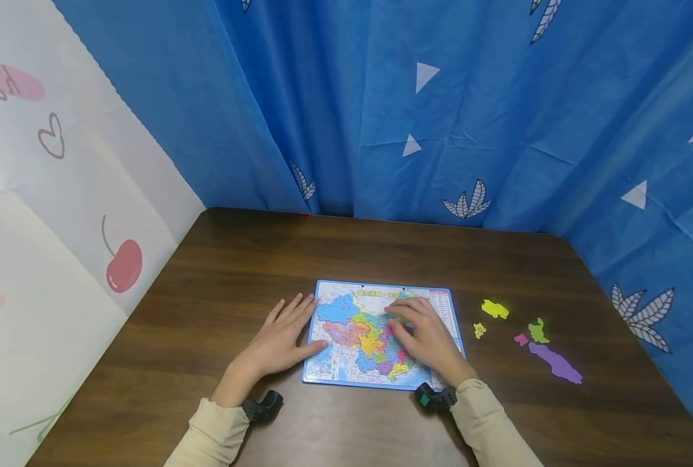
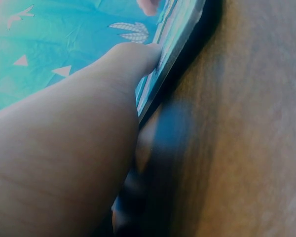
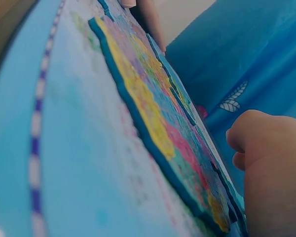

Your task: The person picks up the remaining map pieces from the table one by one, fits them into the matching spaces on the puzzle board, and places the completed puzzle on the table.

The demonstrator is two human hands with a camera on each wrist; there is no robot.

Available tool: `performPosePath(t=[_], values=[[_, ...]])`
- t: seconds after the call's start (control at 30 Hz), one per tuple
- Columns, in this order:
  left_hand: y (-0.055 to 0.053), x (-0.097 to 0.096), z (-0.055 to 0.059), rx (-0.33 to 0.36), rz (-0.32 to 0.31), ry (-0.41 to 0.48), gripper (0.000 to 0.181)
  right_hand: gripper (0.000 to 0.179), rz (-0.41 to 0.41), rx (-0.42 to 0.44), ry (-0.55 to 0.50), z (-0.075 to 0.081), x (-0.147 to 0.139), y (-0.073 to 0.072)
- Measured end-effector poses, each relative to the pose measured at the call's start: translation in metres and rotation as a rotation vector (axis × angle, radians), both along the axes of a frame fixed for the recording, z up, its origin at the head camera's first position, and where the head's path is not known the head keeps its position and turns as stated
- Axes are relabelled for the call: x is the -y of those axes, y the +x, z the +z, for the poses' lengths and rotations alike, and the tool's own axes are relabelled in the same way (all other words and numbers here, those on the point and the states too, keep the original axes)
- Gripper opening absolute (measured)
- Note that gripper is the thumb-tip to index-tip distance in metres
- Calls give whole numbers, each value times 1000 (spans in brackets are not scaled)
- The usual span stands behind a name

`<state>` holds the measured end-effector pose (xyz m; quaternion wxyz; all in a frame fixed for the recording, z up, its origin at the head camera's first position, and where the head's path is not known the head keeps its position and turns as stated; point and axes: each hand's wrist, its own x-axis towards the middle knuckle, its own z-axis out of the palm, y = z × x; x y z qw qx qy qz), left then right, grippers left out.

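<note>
A blue-rimmed map puzzle board (image 1: pixel 346 383) lies flat on the table, with coloured map pieces set in its middle. My left hand (image 1: pixel 282 337) rests at the board's left edge, fingers spread; its thumb (image 2: pixel 149 55) lies on the board's surface in the left wrist view. Over the right half of the map is my right hand (image 1: pixel 430 334), fingers bent, with a gap between thumb and index fingertip in the head view. No piece shows between them. In the right wrist view, the right hand (image 3: pixel 274 163) hides part of the map's far side.
Loose puzzle pieces lie right of the board: a yellow one (image 1: pixel 494 309), a small yellow one (image 1: pixel 479 331), a green one (image 1: pixel 538 331), a small pink one (image 1: pixel 521 340) and a long purple one (image 1: pixel 556 363). Blue curtain (image 1: pixel 334 117) hangs behind the brown table (image 1: pixel 253 253).
</note>
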<state>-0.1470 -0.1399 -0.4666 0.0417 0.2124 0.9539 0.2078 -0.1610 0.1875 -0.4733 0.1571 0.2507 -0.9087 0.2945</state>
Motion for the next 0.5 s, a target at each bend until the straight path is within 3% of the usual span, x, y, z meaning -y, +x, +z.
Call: performPosePath(t=[0.5], values=[[0, -1, 0, -8, -3, -7, 93, 23, -65, -63, -101, 0, -19, -6]])
